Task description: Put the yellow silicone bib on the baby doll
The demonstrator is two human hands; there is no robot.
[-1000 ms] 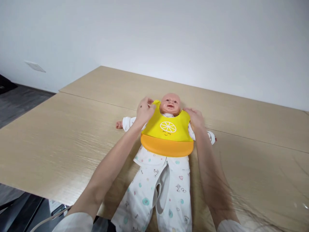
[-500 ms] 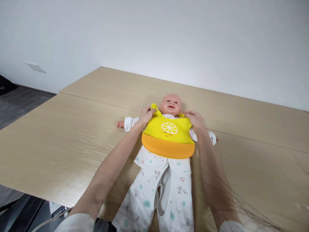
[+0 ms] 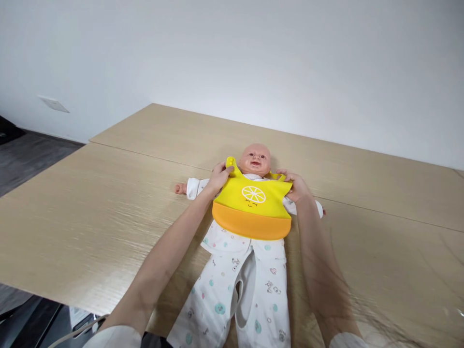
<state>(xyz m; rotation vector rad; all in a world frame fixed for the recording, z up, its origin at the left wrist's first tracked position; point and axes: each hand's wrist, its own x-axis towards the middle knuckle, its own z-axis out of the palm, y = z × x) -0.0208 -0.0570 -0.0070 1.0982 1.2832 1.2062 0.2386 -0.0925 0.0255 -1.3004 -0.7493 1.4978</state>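
Observation:
A baby doll (image 3: 255, 157) in white patterned clothes lies on its back, arms spread. Over its chest rests a yellow bib (image 3: 253, 193) with a lemon-slice print and an orange pocket (image 3: 252, 221) along the bottom. My left hand (image 3: 220, 178) pinches the bib's neck strap at the left of the doll's neck; the strap's buttoned end sticks up past my fingers. On the other side my right hand (image 3: 296, 186) grips the bib's upper right corner, where the other strap curves beside the neck. Some of the right fingers are hidden behind the bib.
The doll lies on a light wooden table (image 3: 108, 208) with a seam running across it. A white wall (image 3: 271, 63) rises behind. Below the table's left front edge are a cable (image 3: 78, 331) and dark objects I cannot make out.
My right hand has shifted slightly on the bib, and more of the strap and corner there now shows. The left hand keeps its hold. The view has tilted a little.

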